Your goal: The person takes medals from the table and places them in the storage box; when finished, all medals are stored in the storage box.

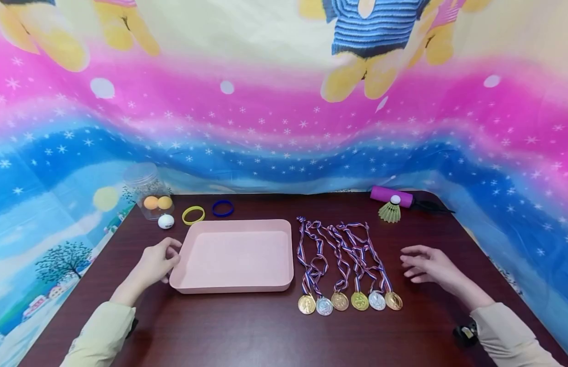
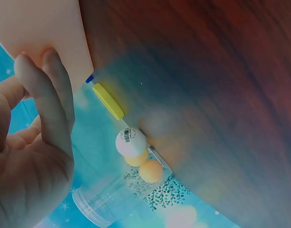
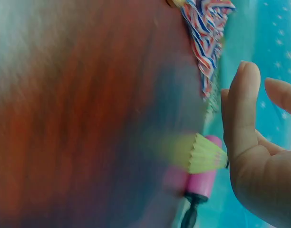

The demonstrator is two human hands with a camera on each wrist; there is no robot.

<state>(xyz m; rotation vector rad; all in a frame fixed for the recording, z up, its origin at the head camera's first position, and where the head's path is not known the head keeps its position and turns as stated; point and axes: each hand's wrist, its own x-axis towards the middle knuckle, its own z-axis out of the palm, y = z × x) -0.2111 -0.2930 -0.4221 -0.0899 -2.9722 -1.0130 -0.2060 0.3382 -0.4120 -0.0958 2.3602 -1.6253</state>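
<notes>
My left hand (image 1: 156,261) is at the left wall of a pink rectangular tray (image 1: 284,285), fingers loosely bent. Its fingertips (image 2: 51,54) overlap the tray's side in the left wrist view. Nothing lies inside the tray. To its right, several medals in gold and silver tones, such as a gold medal (image 1: 306,304) and a silver medal (image 1: 324,306), lie in a row. Their red, white and blue ribbons (image 1: 342,255) stretch away toward the back, twisted. Right of the medals hovers my right hand (image 1: 432,266), fingers relaxed and apart, holding nothing.
At the back left stand a clear jar (image 1: 145,179) with orange balls, a white ball (image 1: 166,221), a yellow wristband (image 1: 193,215) and a blue wristband (image 1: 222,208). A yellow-green shuttlecock (image 1: 390,211) leans by a purple cylinder (image 1: 383,195) with a black end, back right. A patterned cloth (image 1: 265,127) hangs behind.
</notes>
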